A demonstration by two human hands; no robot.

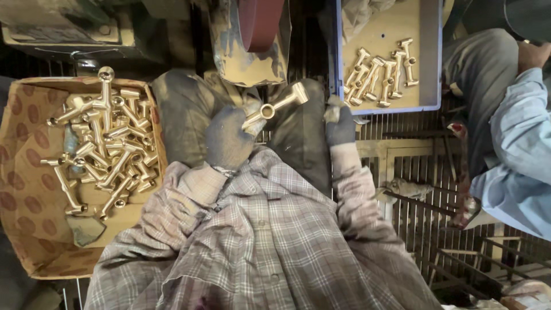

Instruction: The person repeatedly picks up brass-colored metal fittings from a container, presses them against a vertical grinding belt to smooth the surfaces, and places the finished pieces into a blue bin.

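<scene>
My left hand [228,138], in a dark glove, grips a brass T-shaped fitting [278,104] whose open end faces the camera. The fitting points up and to the right, just below a dark red sanding belt [259,23] on a dusty machine [247,63]. My right hand [340,123], also gloved, rests empty near the corner of a blue tray [431,57]. That tray holds several brass fittings [381,72]. At my left stands a cardboard box [23,189] with a heap of the same brass fittings [103,143].
Another person in a light blue sleeve [516,155] and grey trousers sits at the right. A metal grate floor [425,183] lies below the tray. My plaid shirt [258,241] and dark trousers fill the middle of the view.
</scene>
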